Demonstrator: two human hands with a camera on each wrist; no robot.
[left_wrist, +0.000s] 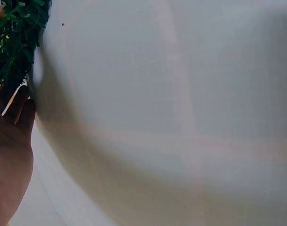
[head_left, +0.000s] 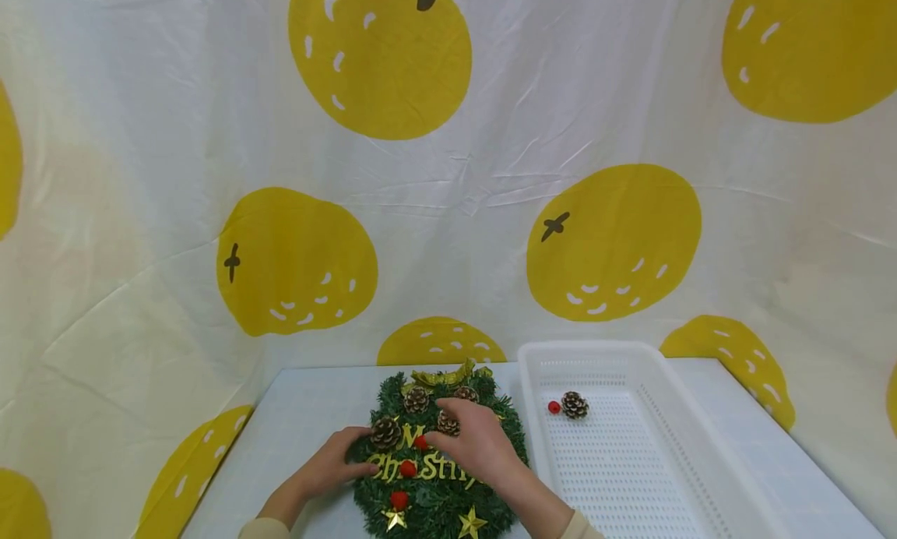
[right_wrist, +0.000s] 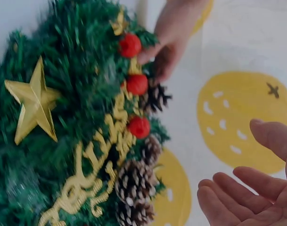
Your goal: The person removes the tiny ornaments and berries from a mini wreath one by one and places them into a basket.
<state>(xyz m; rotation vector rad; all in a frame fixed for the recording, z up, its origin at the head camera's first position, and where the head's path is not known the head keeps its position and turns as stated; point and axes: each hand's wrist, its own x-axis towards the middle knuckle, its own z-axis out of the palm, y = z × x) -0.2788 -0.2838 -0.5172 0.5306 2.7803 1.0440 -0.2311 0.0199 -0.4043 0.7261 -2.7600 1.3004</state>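
A green tinsel wreath [head_left: 434, 496] lies on the table, bearing gold "Merry Christmas" lettering [head_left: 413, 469], several pine cones [head_left: 416, 399], three red balls [head_left: 408, 469] and gold stars [head_left: 473, 522]. My left hand [head_left: 329, 465] is at its left edge, the index finger by a pine cone [head_left: 385, 433] and the thumb beside the lettering. In the left wrist view, extended fingers [left_wrist: 27, 115] of that hand reach the wreath's green edge [left_wrist: 21, 42]. Over the upper right of the wreath hovers my right hand [head_left: 480, 438]. Its thumb and fingers stand apart with nothing between them in the right wrist view.
A white plastic basket [head_left: 530, 383] stands right of the wreath; a red ball [head_left: 554, 407] and a pine cone [head_left: 575, 405] lie inside near its far end. A gold ribbon [head_left: 448, 377] tops the wreath. Behind the table [head_left: 294, 399] hangs a fruit-patterned curtain [head_left: 448, 251].
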